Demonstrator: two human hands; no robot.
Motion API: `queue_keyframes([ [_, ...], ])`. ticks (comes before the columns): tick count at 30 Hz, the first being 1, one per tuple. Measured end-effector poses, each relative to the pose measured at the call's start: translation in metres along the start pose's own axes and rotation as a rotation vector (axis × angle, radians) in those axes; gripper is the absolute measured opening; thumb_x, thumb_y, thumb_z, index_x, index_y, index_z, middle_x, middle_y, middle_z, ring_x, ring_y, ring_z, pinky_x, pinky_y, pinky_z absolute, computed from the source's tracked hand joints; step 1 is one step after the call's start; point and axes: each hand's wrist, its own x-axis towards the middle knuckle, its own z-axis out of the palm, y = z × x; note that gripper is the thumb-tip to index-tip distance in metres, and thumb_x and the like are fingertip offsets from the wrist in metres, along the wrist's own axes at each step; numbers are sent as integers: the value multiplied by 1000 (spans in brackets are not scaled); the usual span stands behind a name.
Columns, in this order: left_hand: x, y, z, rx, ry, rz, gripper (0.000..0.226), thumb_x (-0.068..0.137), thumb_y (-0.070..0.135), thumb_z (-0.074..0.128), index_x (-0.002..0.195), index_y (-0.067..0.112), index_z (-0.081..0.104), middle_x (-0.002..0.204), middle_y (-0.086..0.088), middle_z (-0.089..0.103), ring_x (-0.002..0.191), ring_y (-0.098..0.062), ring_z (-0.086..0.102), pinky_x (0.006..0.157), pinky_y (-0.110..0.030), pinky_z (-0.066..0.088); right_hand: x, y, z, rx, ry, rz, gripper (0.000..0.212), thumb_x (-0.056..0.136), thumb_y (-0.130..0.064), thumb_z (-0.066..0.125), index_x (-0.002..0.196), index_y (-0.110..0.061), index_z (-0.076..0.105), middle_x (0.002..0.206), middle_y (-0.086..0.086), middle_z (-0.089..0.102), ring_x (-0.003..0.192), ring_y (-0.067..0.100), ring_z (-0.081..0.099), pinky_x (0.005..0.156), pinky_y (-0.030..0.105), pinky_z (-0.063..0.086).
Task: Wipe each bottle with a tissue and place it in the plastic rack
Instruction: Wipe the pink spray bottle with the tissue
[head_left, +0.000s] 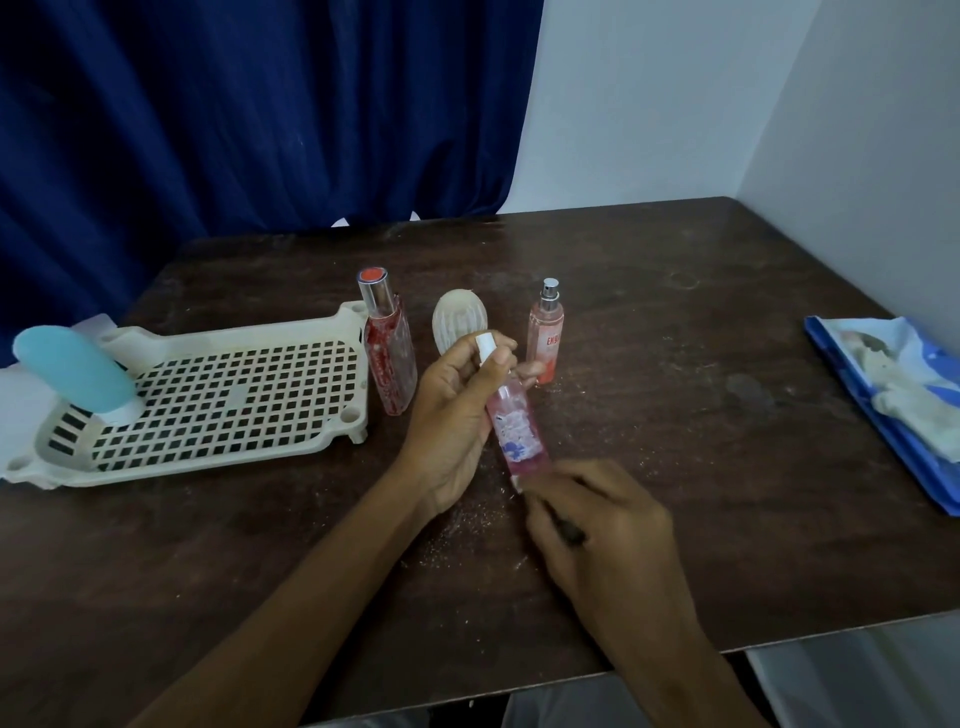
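Pink bottle (514, 431) held up over the table (675, 415) for wiping.

The bottle is gripped near its white cap by the left hand (457, 410) and tilted, likely so that its base is offered to the right hand (597, 525). That hand is curled and blurred there, and whether a tissue is pinched cannot be told. The rack (218, 395), near on the left, already holds a blue bottle (72, 364).

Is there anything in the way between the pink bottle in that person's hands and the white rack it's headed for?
Yes. The tall red bottle stands upright beside the rack, at its right edge, between the pink bottle in the left hand and the grid. Lifting the pink bottle over it would likely avoid a knock.
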Motion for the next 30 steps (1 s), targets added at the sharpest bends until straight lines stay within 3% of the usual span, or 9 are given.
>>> queue_keyframes([
  [4, 0, 0, 0, 29, 8, 1, 14, 100, 9, 52, 111, 4, 60, 80, 3, 74, 92, -15, 71, 95, -28, 55, 0, -5, 5, -9, -34, -78, 23, 74, -5, 83, 95, -13, 80, 92, -3, 69, 80, 13, 63, 69, 26, 54],
  [10, -1, 3, -2, 15, 14, -8, 38, 90, 16, 62, 126, 2, 62, 94, -4, 76, 105, -18, 70, 101, -33, 53, 9, 4, -15, 22, 63, 4, 22, 77, -3, 80, 94, -15, 80, 94, -3, 71, 80, 7, 64, 78, 14, 50],
  [15, 1, 2, -4, -34, 25, -45, 27, 100, 9, 52, 123, 1, 62, 107, -10, 73, 114, -28, 68, 99, -35, 55, 17, 16, -31, 49, 121, 153, 23, 81, -2, 77, 99, -16, 78, 94, -8, 69, 83, -2, 62, 81, 0, 42],
  [20, 2, 0, -4, -50, 59, -64, 23, 104, 10, 47, 119, 3, 63, 104, -9, 73, 102, -20, 72, 90, -30, 58, 18, 10, -23, 122, 66, 108, 19, 84, -7, 77, 99, -19, 78, 96, -11, 70, 89, -6, 63, 81, 4, 44],
  [25, 3, -2, -4, -38, 90, -55, 22, 104, 13, 47, 116, 5, 64, 93, -4, 71, 86, -11, 70, 87, -27, 58, 11, 7, -7, 121, 3, 48, 17, 83, -8, 79, 97, -16, 79, 96, -6, 71, 85, 0, 65, 79, 8, 47],
  [30, 3, -4, -3, -26, 84, -48, 23, 105, 13, 46, 116, 5, 64, 89, -1, 71, 83, -11, 69, 87, -27, 58, 17, 12, -5, 124, 13, 86, 19, 82, -4, 78, 97, -15, 79, 95, -6, 72, 85, 1, 65, 77, 12, 50],
])
